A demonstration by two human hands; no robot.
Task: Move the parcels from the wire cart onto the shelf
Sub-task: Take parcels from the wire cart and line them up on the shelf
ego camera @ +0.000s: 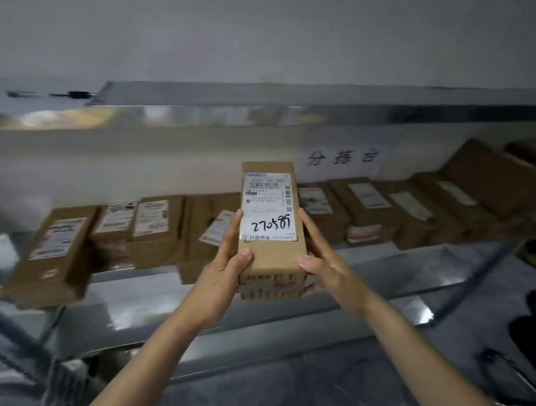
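Steel shelf (141, 304) behind long brown cardboard parcel (276, 258), white handwritten label (269, 212)

Lighting is dim. The parcel (271, 234) between the fingers (234, 228) is sharp; boxes (53, 247) left of them are motion-blurred. Glare marks the shelf (135, 306) below them.

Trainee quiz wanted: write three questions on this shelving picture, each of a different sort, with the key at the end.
1. True or false: only the left hand grips the held parcel, while the right hand hangs free.
2. Where is the held parcel's white label? A) on the face toward the camera B) hidden underneath C) there is none
3. Fill the gap: the other parcels stand in a row along the ___ of the shelf.
Key: 1 false; 2 A; 3 back
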